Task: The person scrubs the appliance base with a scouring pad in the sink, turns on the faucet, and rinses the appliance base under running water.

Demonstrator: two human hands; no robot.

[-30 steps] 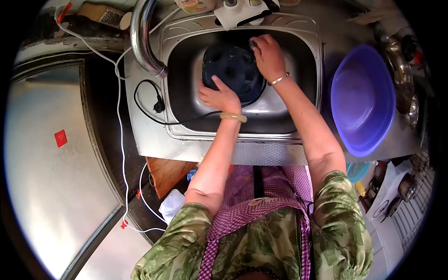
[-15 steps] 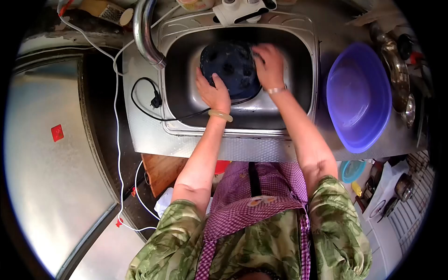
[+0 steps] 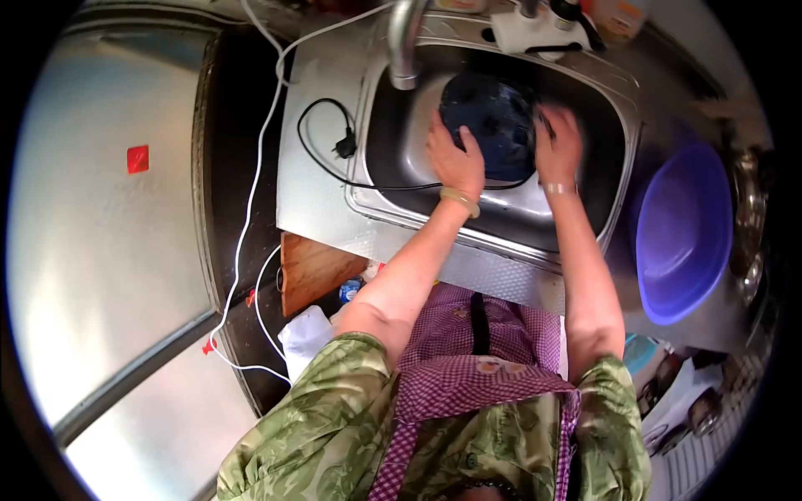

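Observation:
A dark blue, round, flat-bottomed appliance [image 3: 491, 125] is in the steel sink [image 3: 401, 159], its surface spotted and worn. My left hand [image 3: 456, 160] presses against its left side, thumb apart from the fingers, steadying it. At the right edge, my right hand [image 3: 557, 146] curls its fingers around the rim; they are slightly blurred. A black power cord [image 3: 393, 187] runs from beneath the appliance over the sink's left rim. Its plug [image 3: 344, 146] lies on the steel counter. The underside of the appliance is hidden.
The faucet [image 3: 404, 58] hangs over the sink's back left corner. A purple basin [image 3: 683, 238] stands on the counter to the right. A white holder [image 3: 535, 33] sits behind the sink. A white cable [image 3: 253, 200] drops down at the left, near a wooden board [image 3: 317, 271].
The camera view has turned, so the sink and hands appear farther right and tilted. My hands stay at both sides of the appliance; the right hand sits slightly lower along its edge.

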